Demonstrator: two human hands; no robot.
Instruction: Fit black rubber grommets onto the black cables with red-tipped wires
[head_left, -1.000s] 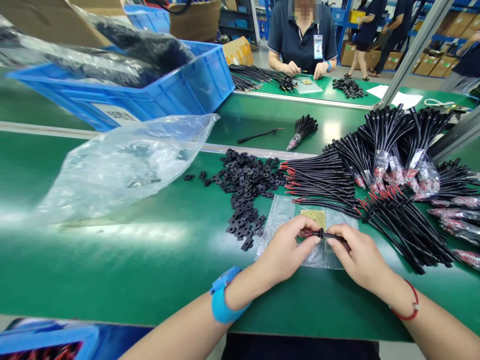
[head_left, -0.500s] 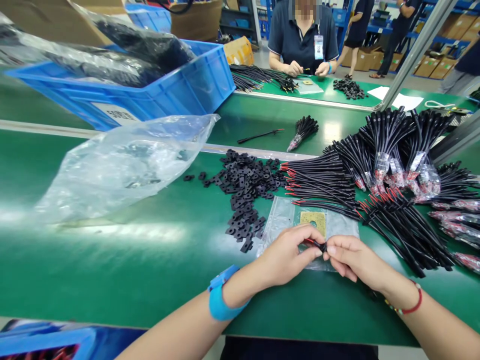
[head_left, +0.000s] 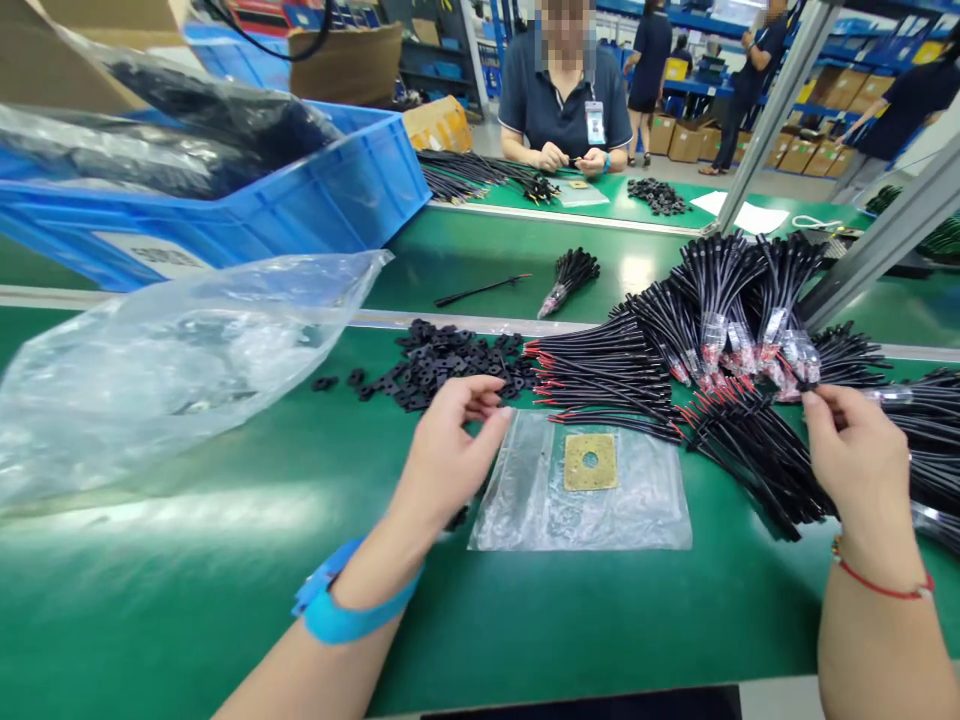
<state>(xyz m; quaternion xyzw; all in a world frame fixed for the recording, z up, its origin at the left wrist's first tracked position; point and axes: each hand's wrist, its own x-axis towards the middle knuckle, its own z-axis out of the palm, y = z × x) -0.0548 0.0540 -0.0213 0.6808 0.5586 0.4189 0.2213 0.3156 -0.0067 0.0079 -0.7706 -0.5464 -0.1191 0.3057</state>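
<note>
My left hand (head_left: 450, 450) hovers over the near edge of a pile of small black flat parts (head_left: 442, 358), with its fingers apart and nothing in them. My right hand (head_left: 855, 455) rests far right on a heap of black cables with red ends (head_left: 750, 440). Its fingers curl down among the cables, and what they grip is hidden. Between my hands lies a clear plastic sleeve (head_left: 585, 485) with a yellow square pad with a hole (head_left: 590, 461) on it. A row of more black cables (head_left: 600, 370) lies just beyond the sleeve.
A crumpled clear bag (head_left: 180, 360) lies at the left, and a blue crate (head_left: 247, 215) with bagged black goods stands behind it. Bundled cables (head_left: 750, 290) are stacked at the back right by a metal post (head_left: 862, 250). Across the green bench a person (head_left: 564, 100) handles cables.
My hands held one cable together over the sleeve. Now they are apart: the left has moved to the black parts, the right has swung to the cable heap at the right.
</note>
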